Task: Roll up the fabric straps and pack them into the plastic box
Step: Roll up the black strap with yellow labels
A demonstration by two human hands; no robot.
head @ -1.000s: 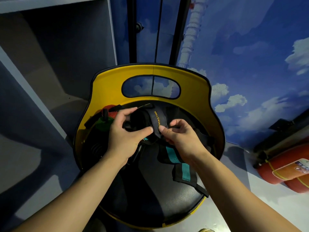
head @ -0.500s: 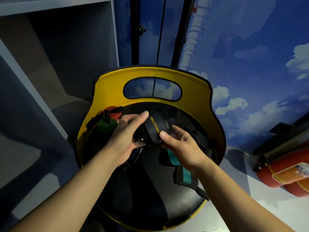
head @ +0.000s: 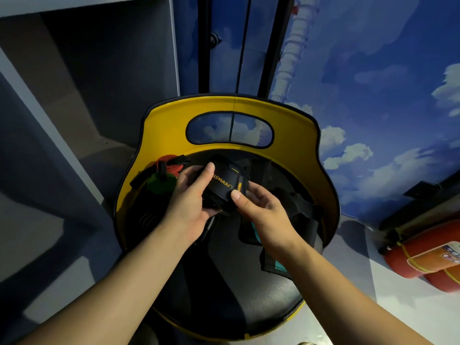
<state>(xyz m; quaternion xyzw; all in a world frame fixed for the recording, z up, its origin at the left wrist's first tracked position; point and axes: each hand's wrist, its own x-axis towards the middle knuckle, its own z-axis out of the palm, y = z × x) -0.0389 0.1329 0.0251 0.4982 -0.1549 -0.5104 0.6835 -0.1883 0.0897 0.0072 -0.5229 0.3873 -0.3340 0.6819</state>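
Note:
Both hands hold a black fabric strap [head: 224, 181] with yellow lettering, rolled into a thick bundle above the black seat [head: 231, 290] of a yellow chair. My left hand [head: 191, 197] cups the roll from the left, its thumb lying over the top. My right hand [head: 258, 207] grips it from the right, thumb pressed on the lettered face. A black and teal strap [head: 271, 263] hangs down below my right wrist. More black straps [head: 301, 205] lie at the seat's right. No plastic box is in view.
The chair's yellow backrest [head: 293, 128] with its oval cutout curves round the seat. A green and a red rolled item [head: 161, 181] sit at the seat's left. Grey shelving [head: 74, 95] stands left. Red fire extinguishers [head: 423, 257] lie on the floor at the right.
The roll has turned in my hands, so more of the yellow lettering faces up. My left thumb has moved over the top of the roll. Both hands stayed over the seat's back.

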